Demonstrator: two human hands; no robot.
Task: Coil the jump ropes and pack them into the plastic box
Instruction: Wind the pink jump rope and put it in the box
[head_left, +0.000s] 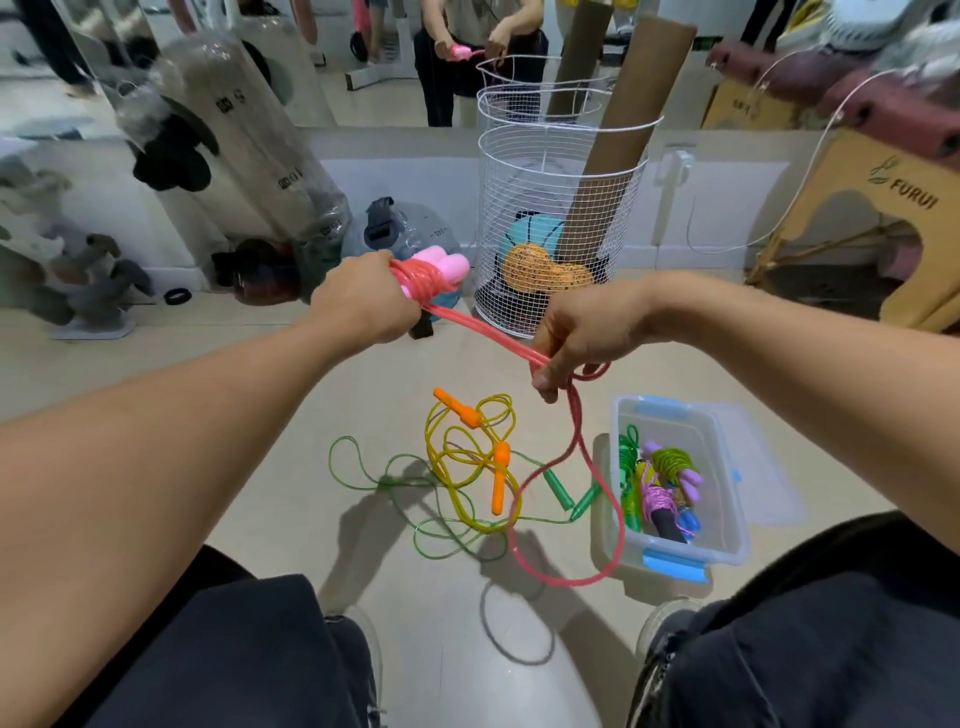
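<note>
- The box (680, 558) is seen on the floor below and to the right of both hands, its lid off and lying just beside it; several coiled ropes are already packed inside.
- Two loose ropes are left on the floor below the hands, left of the box: a yellow rope (457, 467) with orange handles lying over a green rope (363, 475).
- The pink rope (488, 332) is held taut between the hands, its stretched part running from upper left at the left fingers down to lower right at the right fingers; from the right hand the slack is dropped in a long loop to the floor, touching the box's near wall.
- The left hand (363, 301) is raised, forearm reaching forward, and its fingers are curled round the pink handles (441, 265), about which some turns are already wound.
- The right hand (582, 338) is held palm down a little nearer and lower, with the doubled strand pinched between thumb and curled fingers.
- The next turn is judged to depend on the right hand: the strand would have to be carried up and leftward round the handles, since the bundle lies up-left of its fingers and the slack hangs below them.
</note>
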